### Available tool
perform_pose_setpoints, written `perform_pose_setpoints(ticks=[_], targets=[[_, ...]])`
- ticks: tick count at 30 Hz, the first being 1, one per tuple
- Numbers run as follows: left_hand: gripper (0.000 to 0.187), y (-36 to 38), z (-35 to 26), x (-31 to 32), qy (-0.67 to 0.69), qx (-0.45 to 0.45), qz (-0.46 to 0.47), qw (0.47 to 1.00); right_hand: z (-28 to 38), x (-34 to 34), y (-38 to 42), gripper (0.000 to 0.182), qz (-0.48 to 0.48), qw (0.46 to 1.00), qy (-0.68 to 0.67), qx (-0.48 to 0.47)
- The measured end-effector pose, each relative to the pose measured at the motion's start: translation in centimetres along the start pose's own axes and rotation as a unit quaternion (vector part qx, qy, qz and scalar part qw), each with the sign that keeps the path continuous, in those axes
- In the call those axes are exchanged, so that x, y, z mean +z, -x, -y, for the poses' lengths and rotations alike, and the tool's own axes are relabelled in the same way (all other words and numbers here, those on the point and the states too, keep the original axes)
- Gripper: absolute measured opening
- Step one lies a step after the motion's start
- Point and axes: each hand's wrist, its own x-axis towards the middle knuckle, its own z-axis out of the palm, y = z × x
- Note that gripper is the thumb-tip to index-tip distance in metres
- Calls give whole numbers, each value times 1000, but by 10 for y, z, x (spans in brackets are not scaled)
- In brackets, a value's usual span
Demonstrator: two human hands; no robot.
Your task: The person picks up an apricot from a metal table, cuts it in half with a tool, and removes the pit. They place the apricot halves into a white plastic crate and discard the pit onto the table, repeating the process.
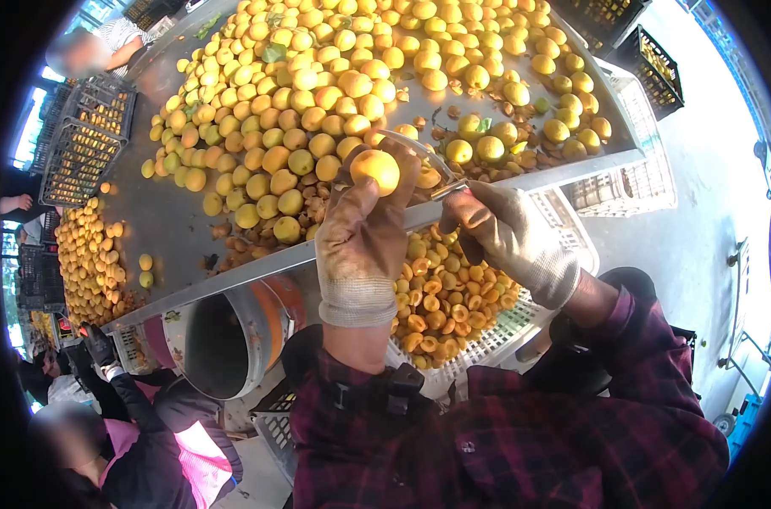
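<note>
My gloved left hand point(362, 229) holds a whole yellow-orange apricot point(374, 172) up between thumb and fingers, above the metal table's front edge. Close on its right, my gloved right hand point(508, 229) grips a curved knife point(450, 188) by the handle. The knife's thin blade arcs up and left behind the apricot. Both gloves are pale and stained brown. Below my hands, a white plastic crate point(534, 316) contains many halved apricots point(441, 310).
A big heap of apricots point(318, 81) covers much of the metal table point(169, 229), with scattered pits and scraps near its edge. A large bucket point(224, 339) stands under the table. Black crates point(89, 136) are stacked left. Another person point(139, 433) works at lower left, one more at upper left.
</note>
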Motion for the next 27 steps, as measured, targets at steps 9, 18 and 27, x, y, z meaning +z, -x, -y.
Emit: perform_pose_setpoints(ticks=[9, 18, 27], targets=[[52, 4, 1, 6, -34, 22, 46, 998, -13, 22, 5, 34, -24, 999, -6, -46], [43, 2, 3, 3, -83, 31, 31, 996, -29, 32, 5, 36, -105, 981, 65, -150], [47, -1, 2, -1, -18, -6, 22, 1000, 4, 10, 3, 38, 23, 997, -67, 20]])
